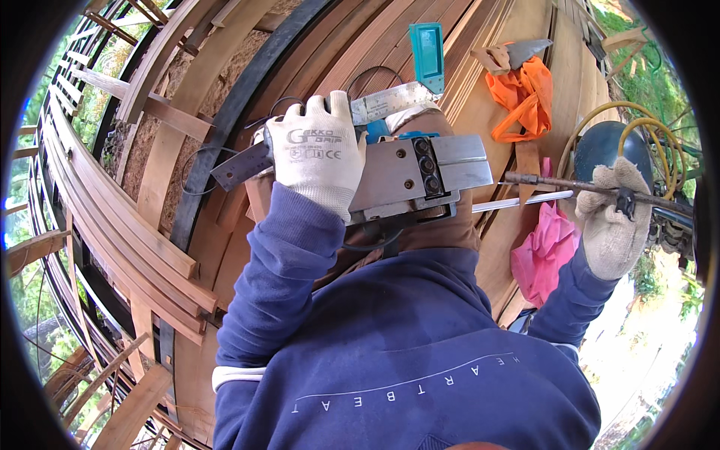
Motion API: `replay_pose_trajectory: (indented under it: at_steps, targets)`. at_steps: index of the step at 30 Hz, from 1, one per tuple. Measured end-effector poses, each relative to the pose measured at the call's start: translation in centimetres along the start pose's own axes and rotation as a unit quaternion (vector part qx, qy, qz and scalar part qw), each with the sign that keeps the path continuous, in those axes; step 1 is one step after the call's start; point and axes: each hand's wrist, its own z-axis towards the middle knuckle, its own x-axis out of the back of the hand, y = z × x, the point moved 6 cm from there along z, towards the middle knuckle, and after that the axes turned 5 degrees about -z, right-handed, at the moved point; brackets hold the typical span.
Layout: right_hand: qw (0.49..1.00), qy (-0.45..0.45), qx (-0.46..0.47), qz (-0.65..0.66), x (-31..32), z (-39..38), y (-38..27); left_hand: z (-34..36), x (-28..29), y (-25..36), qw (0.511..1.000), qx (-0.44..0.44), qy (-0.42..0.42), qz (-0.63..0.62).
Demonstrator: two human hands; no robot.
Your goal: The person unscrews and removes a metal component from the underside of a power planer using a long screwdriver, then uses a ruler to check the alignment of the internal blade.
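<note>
My left hand (319, 146), in a white glove, is closed on the body of an electric hand planer (386, 176). The planer lies sole up over my lap, showing its flat metal plates and a cutter drum with several bolts. Left of that hand a dark flat metal piece (238, 168) sticks out. My right hand (619, 232), gloved too, is closed around a long thin brown metal rod (551, 181), whose narrow tip points toward the planer. A small black piece (625, 202) shows at these fingers; its kind is unclear.
Beyond the planer lies a square with a teal handle (427, 56). A wooden-handled metal tool (517, 54) rests by an orange cloth (525, 97). To the right are pink cloth (546, 255), a white rod (525, 201), a dark round tank (611, 146) and a yellow hose (679, 161). Timber boards (127, 225) lie left.
</note>
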Motion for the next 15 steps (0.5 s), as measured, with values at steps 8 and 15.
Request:
replay_pose_trajectory:
  at_steps: [8,15]
  targets:
    - [0.989,-0.142,0.03,-0.004,-8.4,0.5,-0.9,-1.3,-0.1,0.2,0.997,-0.022,0.068,-0.019]
    - [0.989,-0.141,-0.02,-0.028,-11.1,0.4,0.3,-1.6,0.0,0.2,0.997,-0.02,0.072,-0.028]
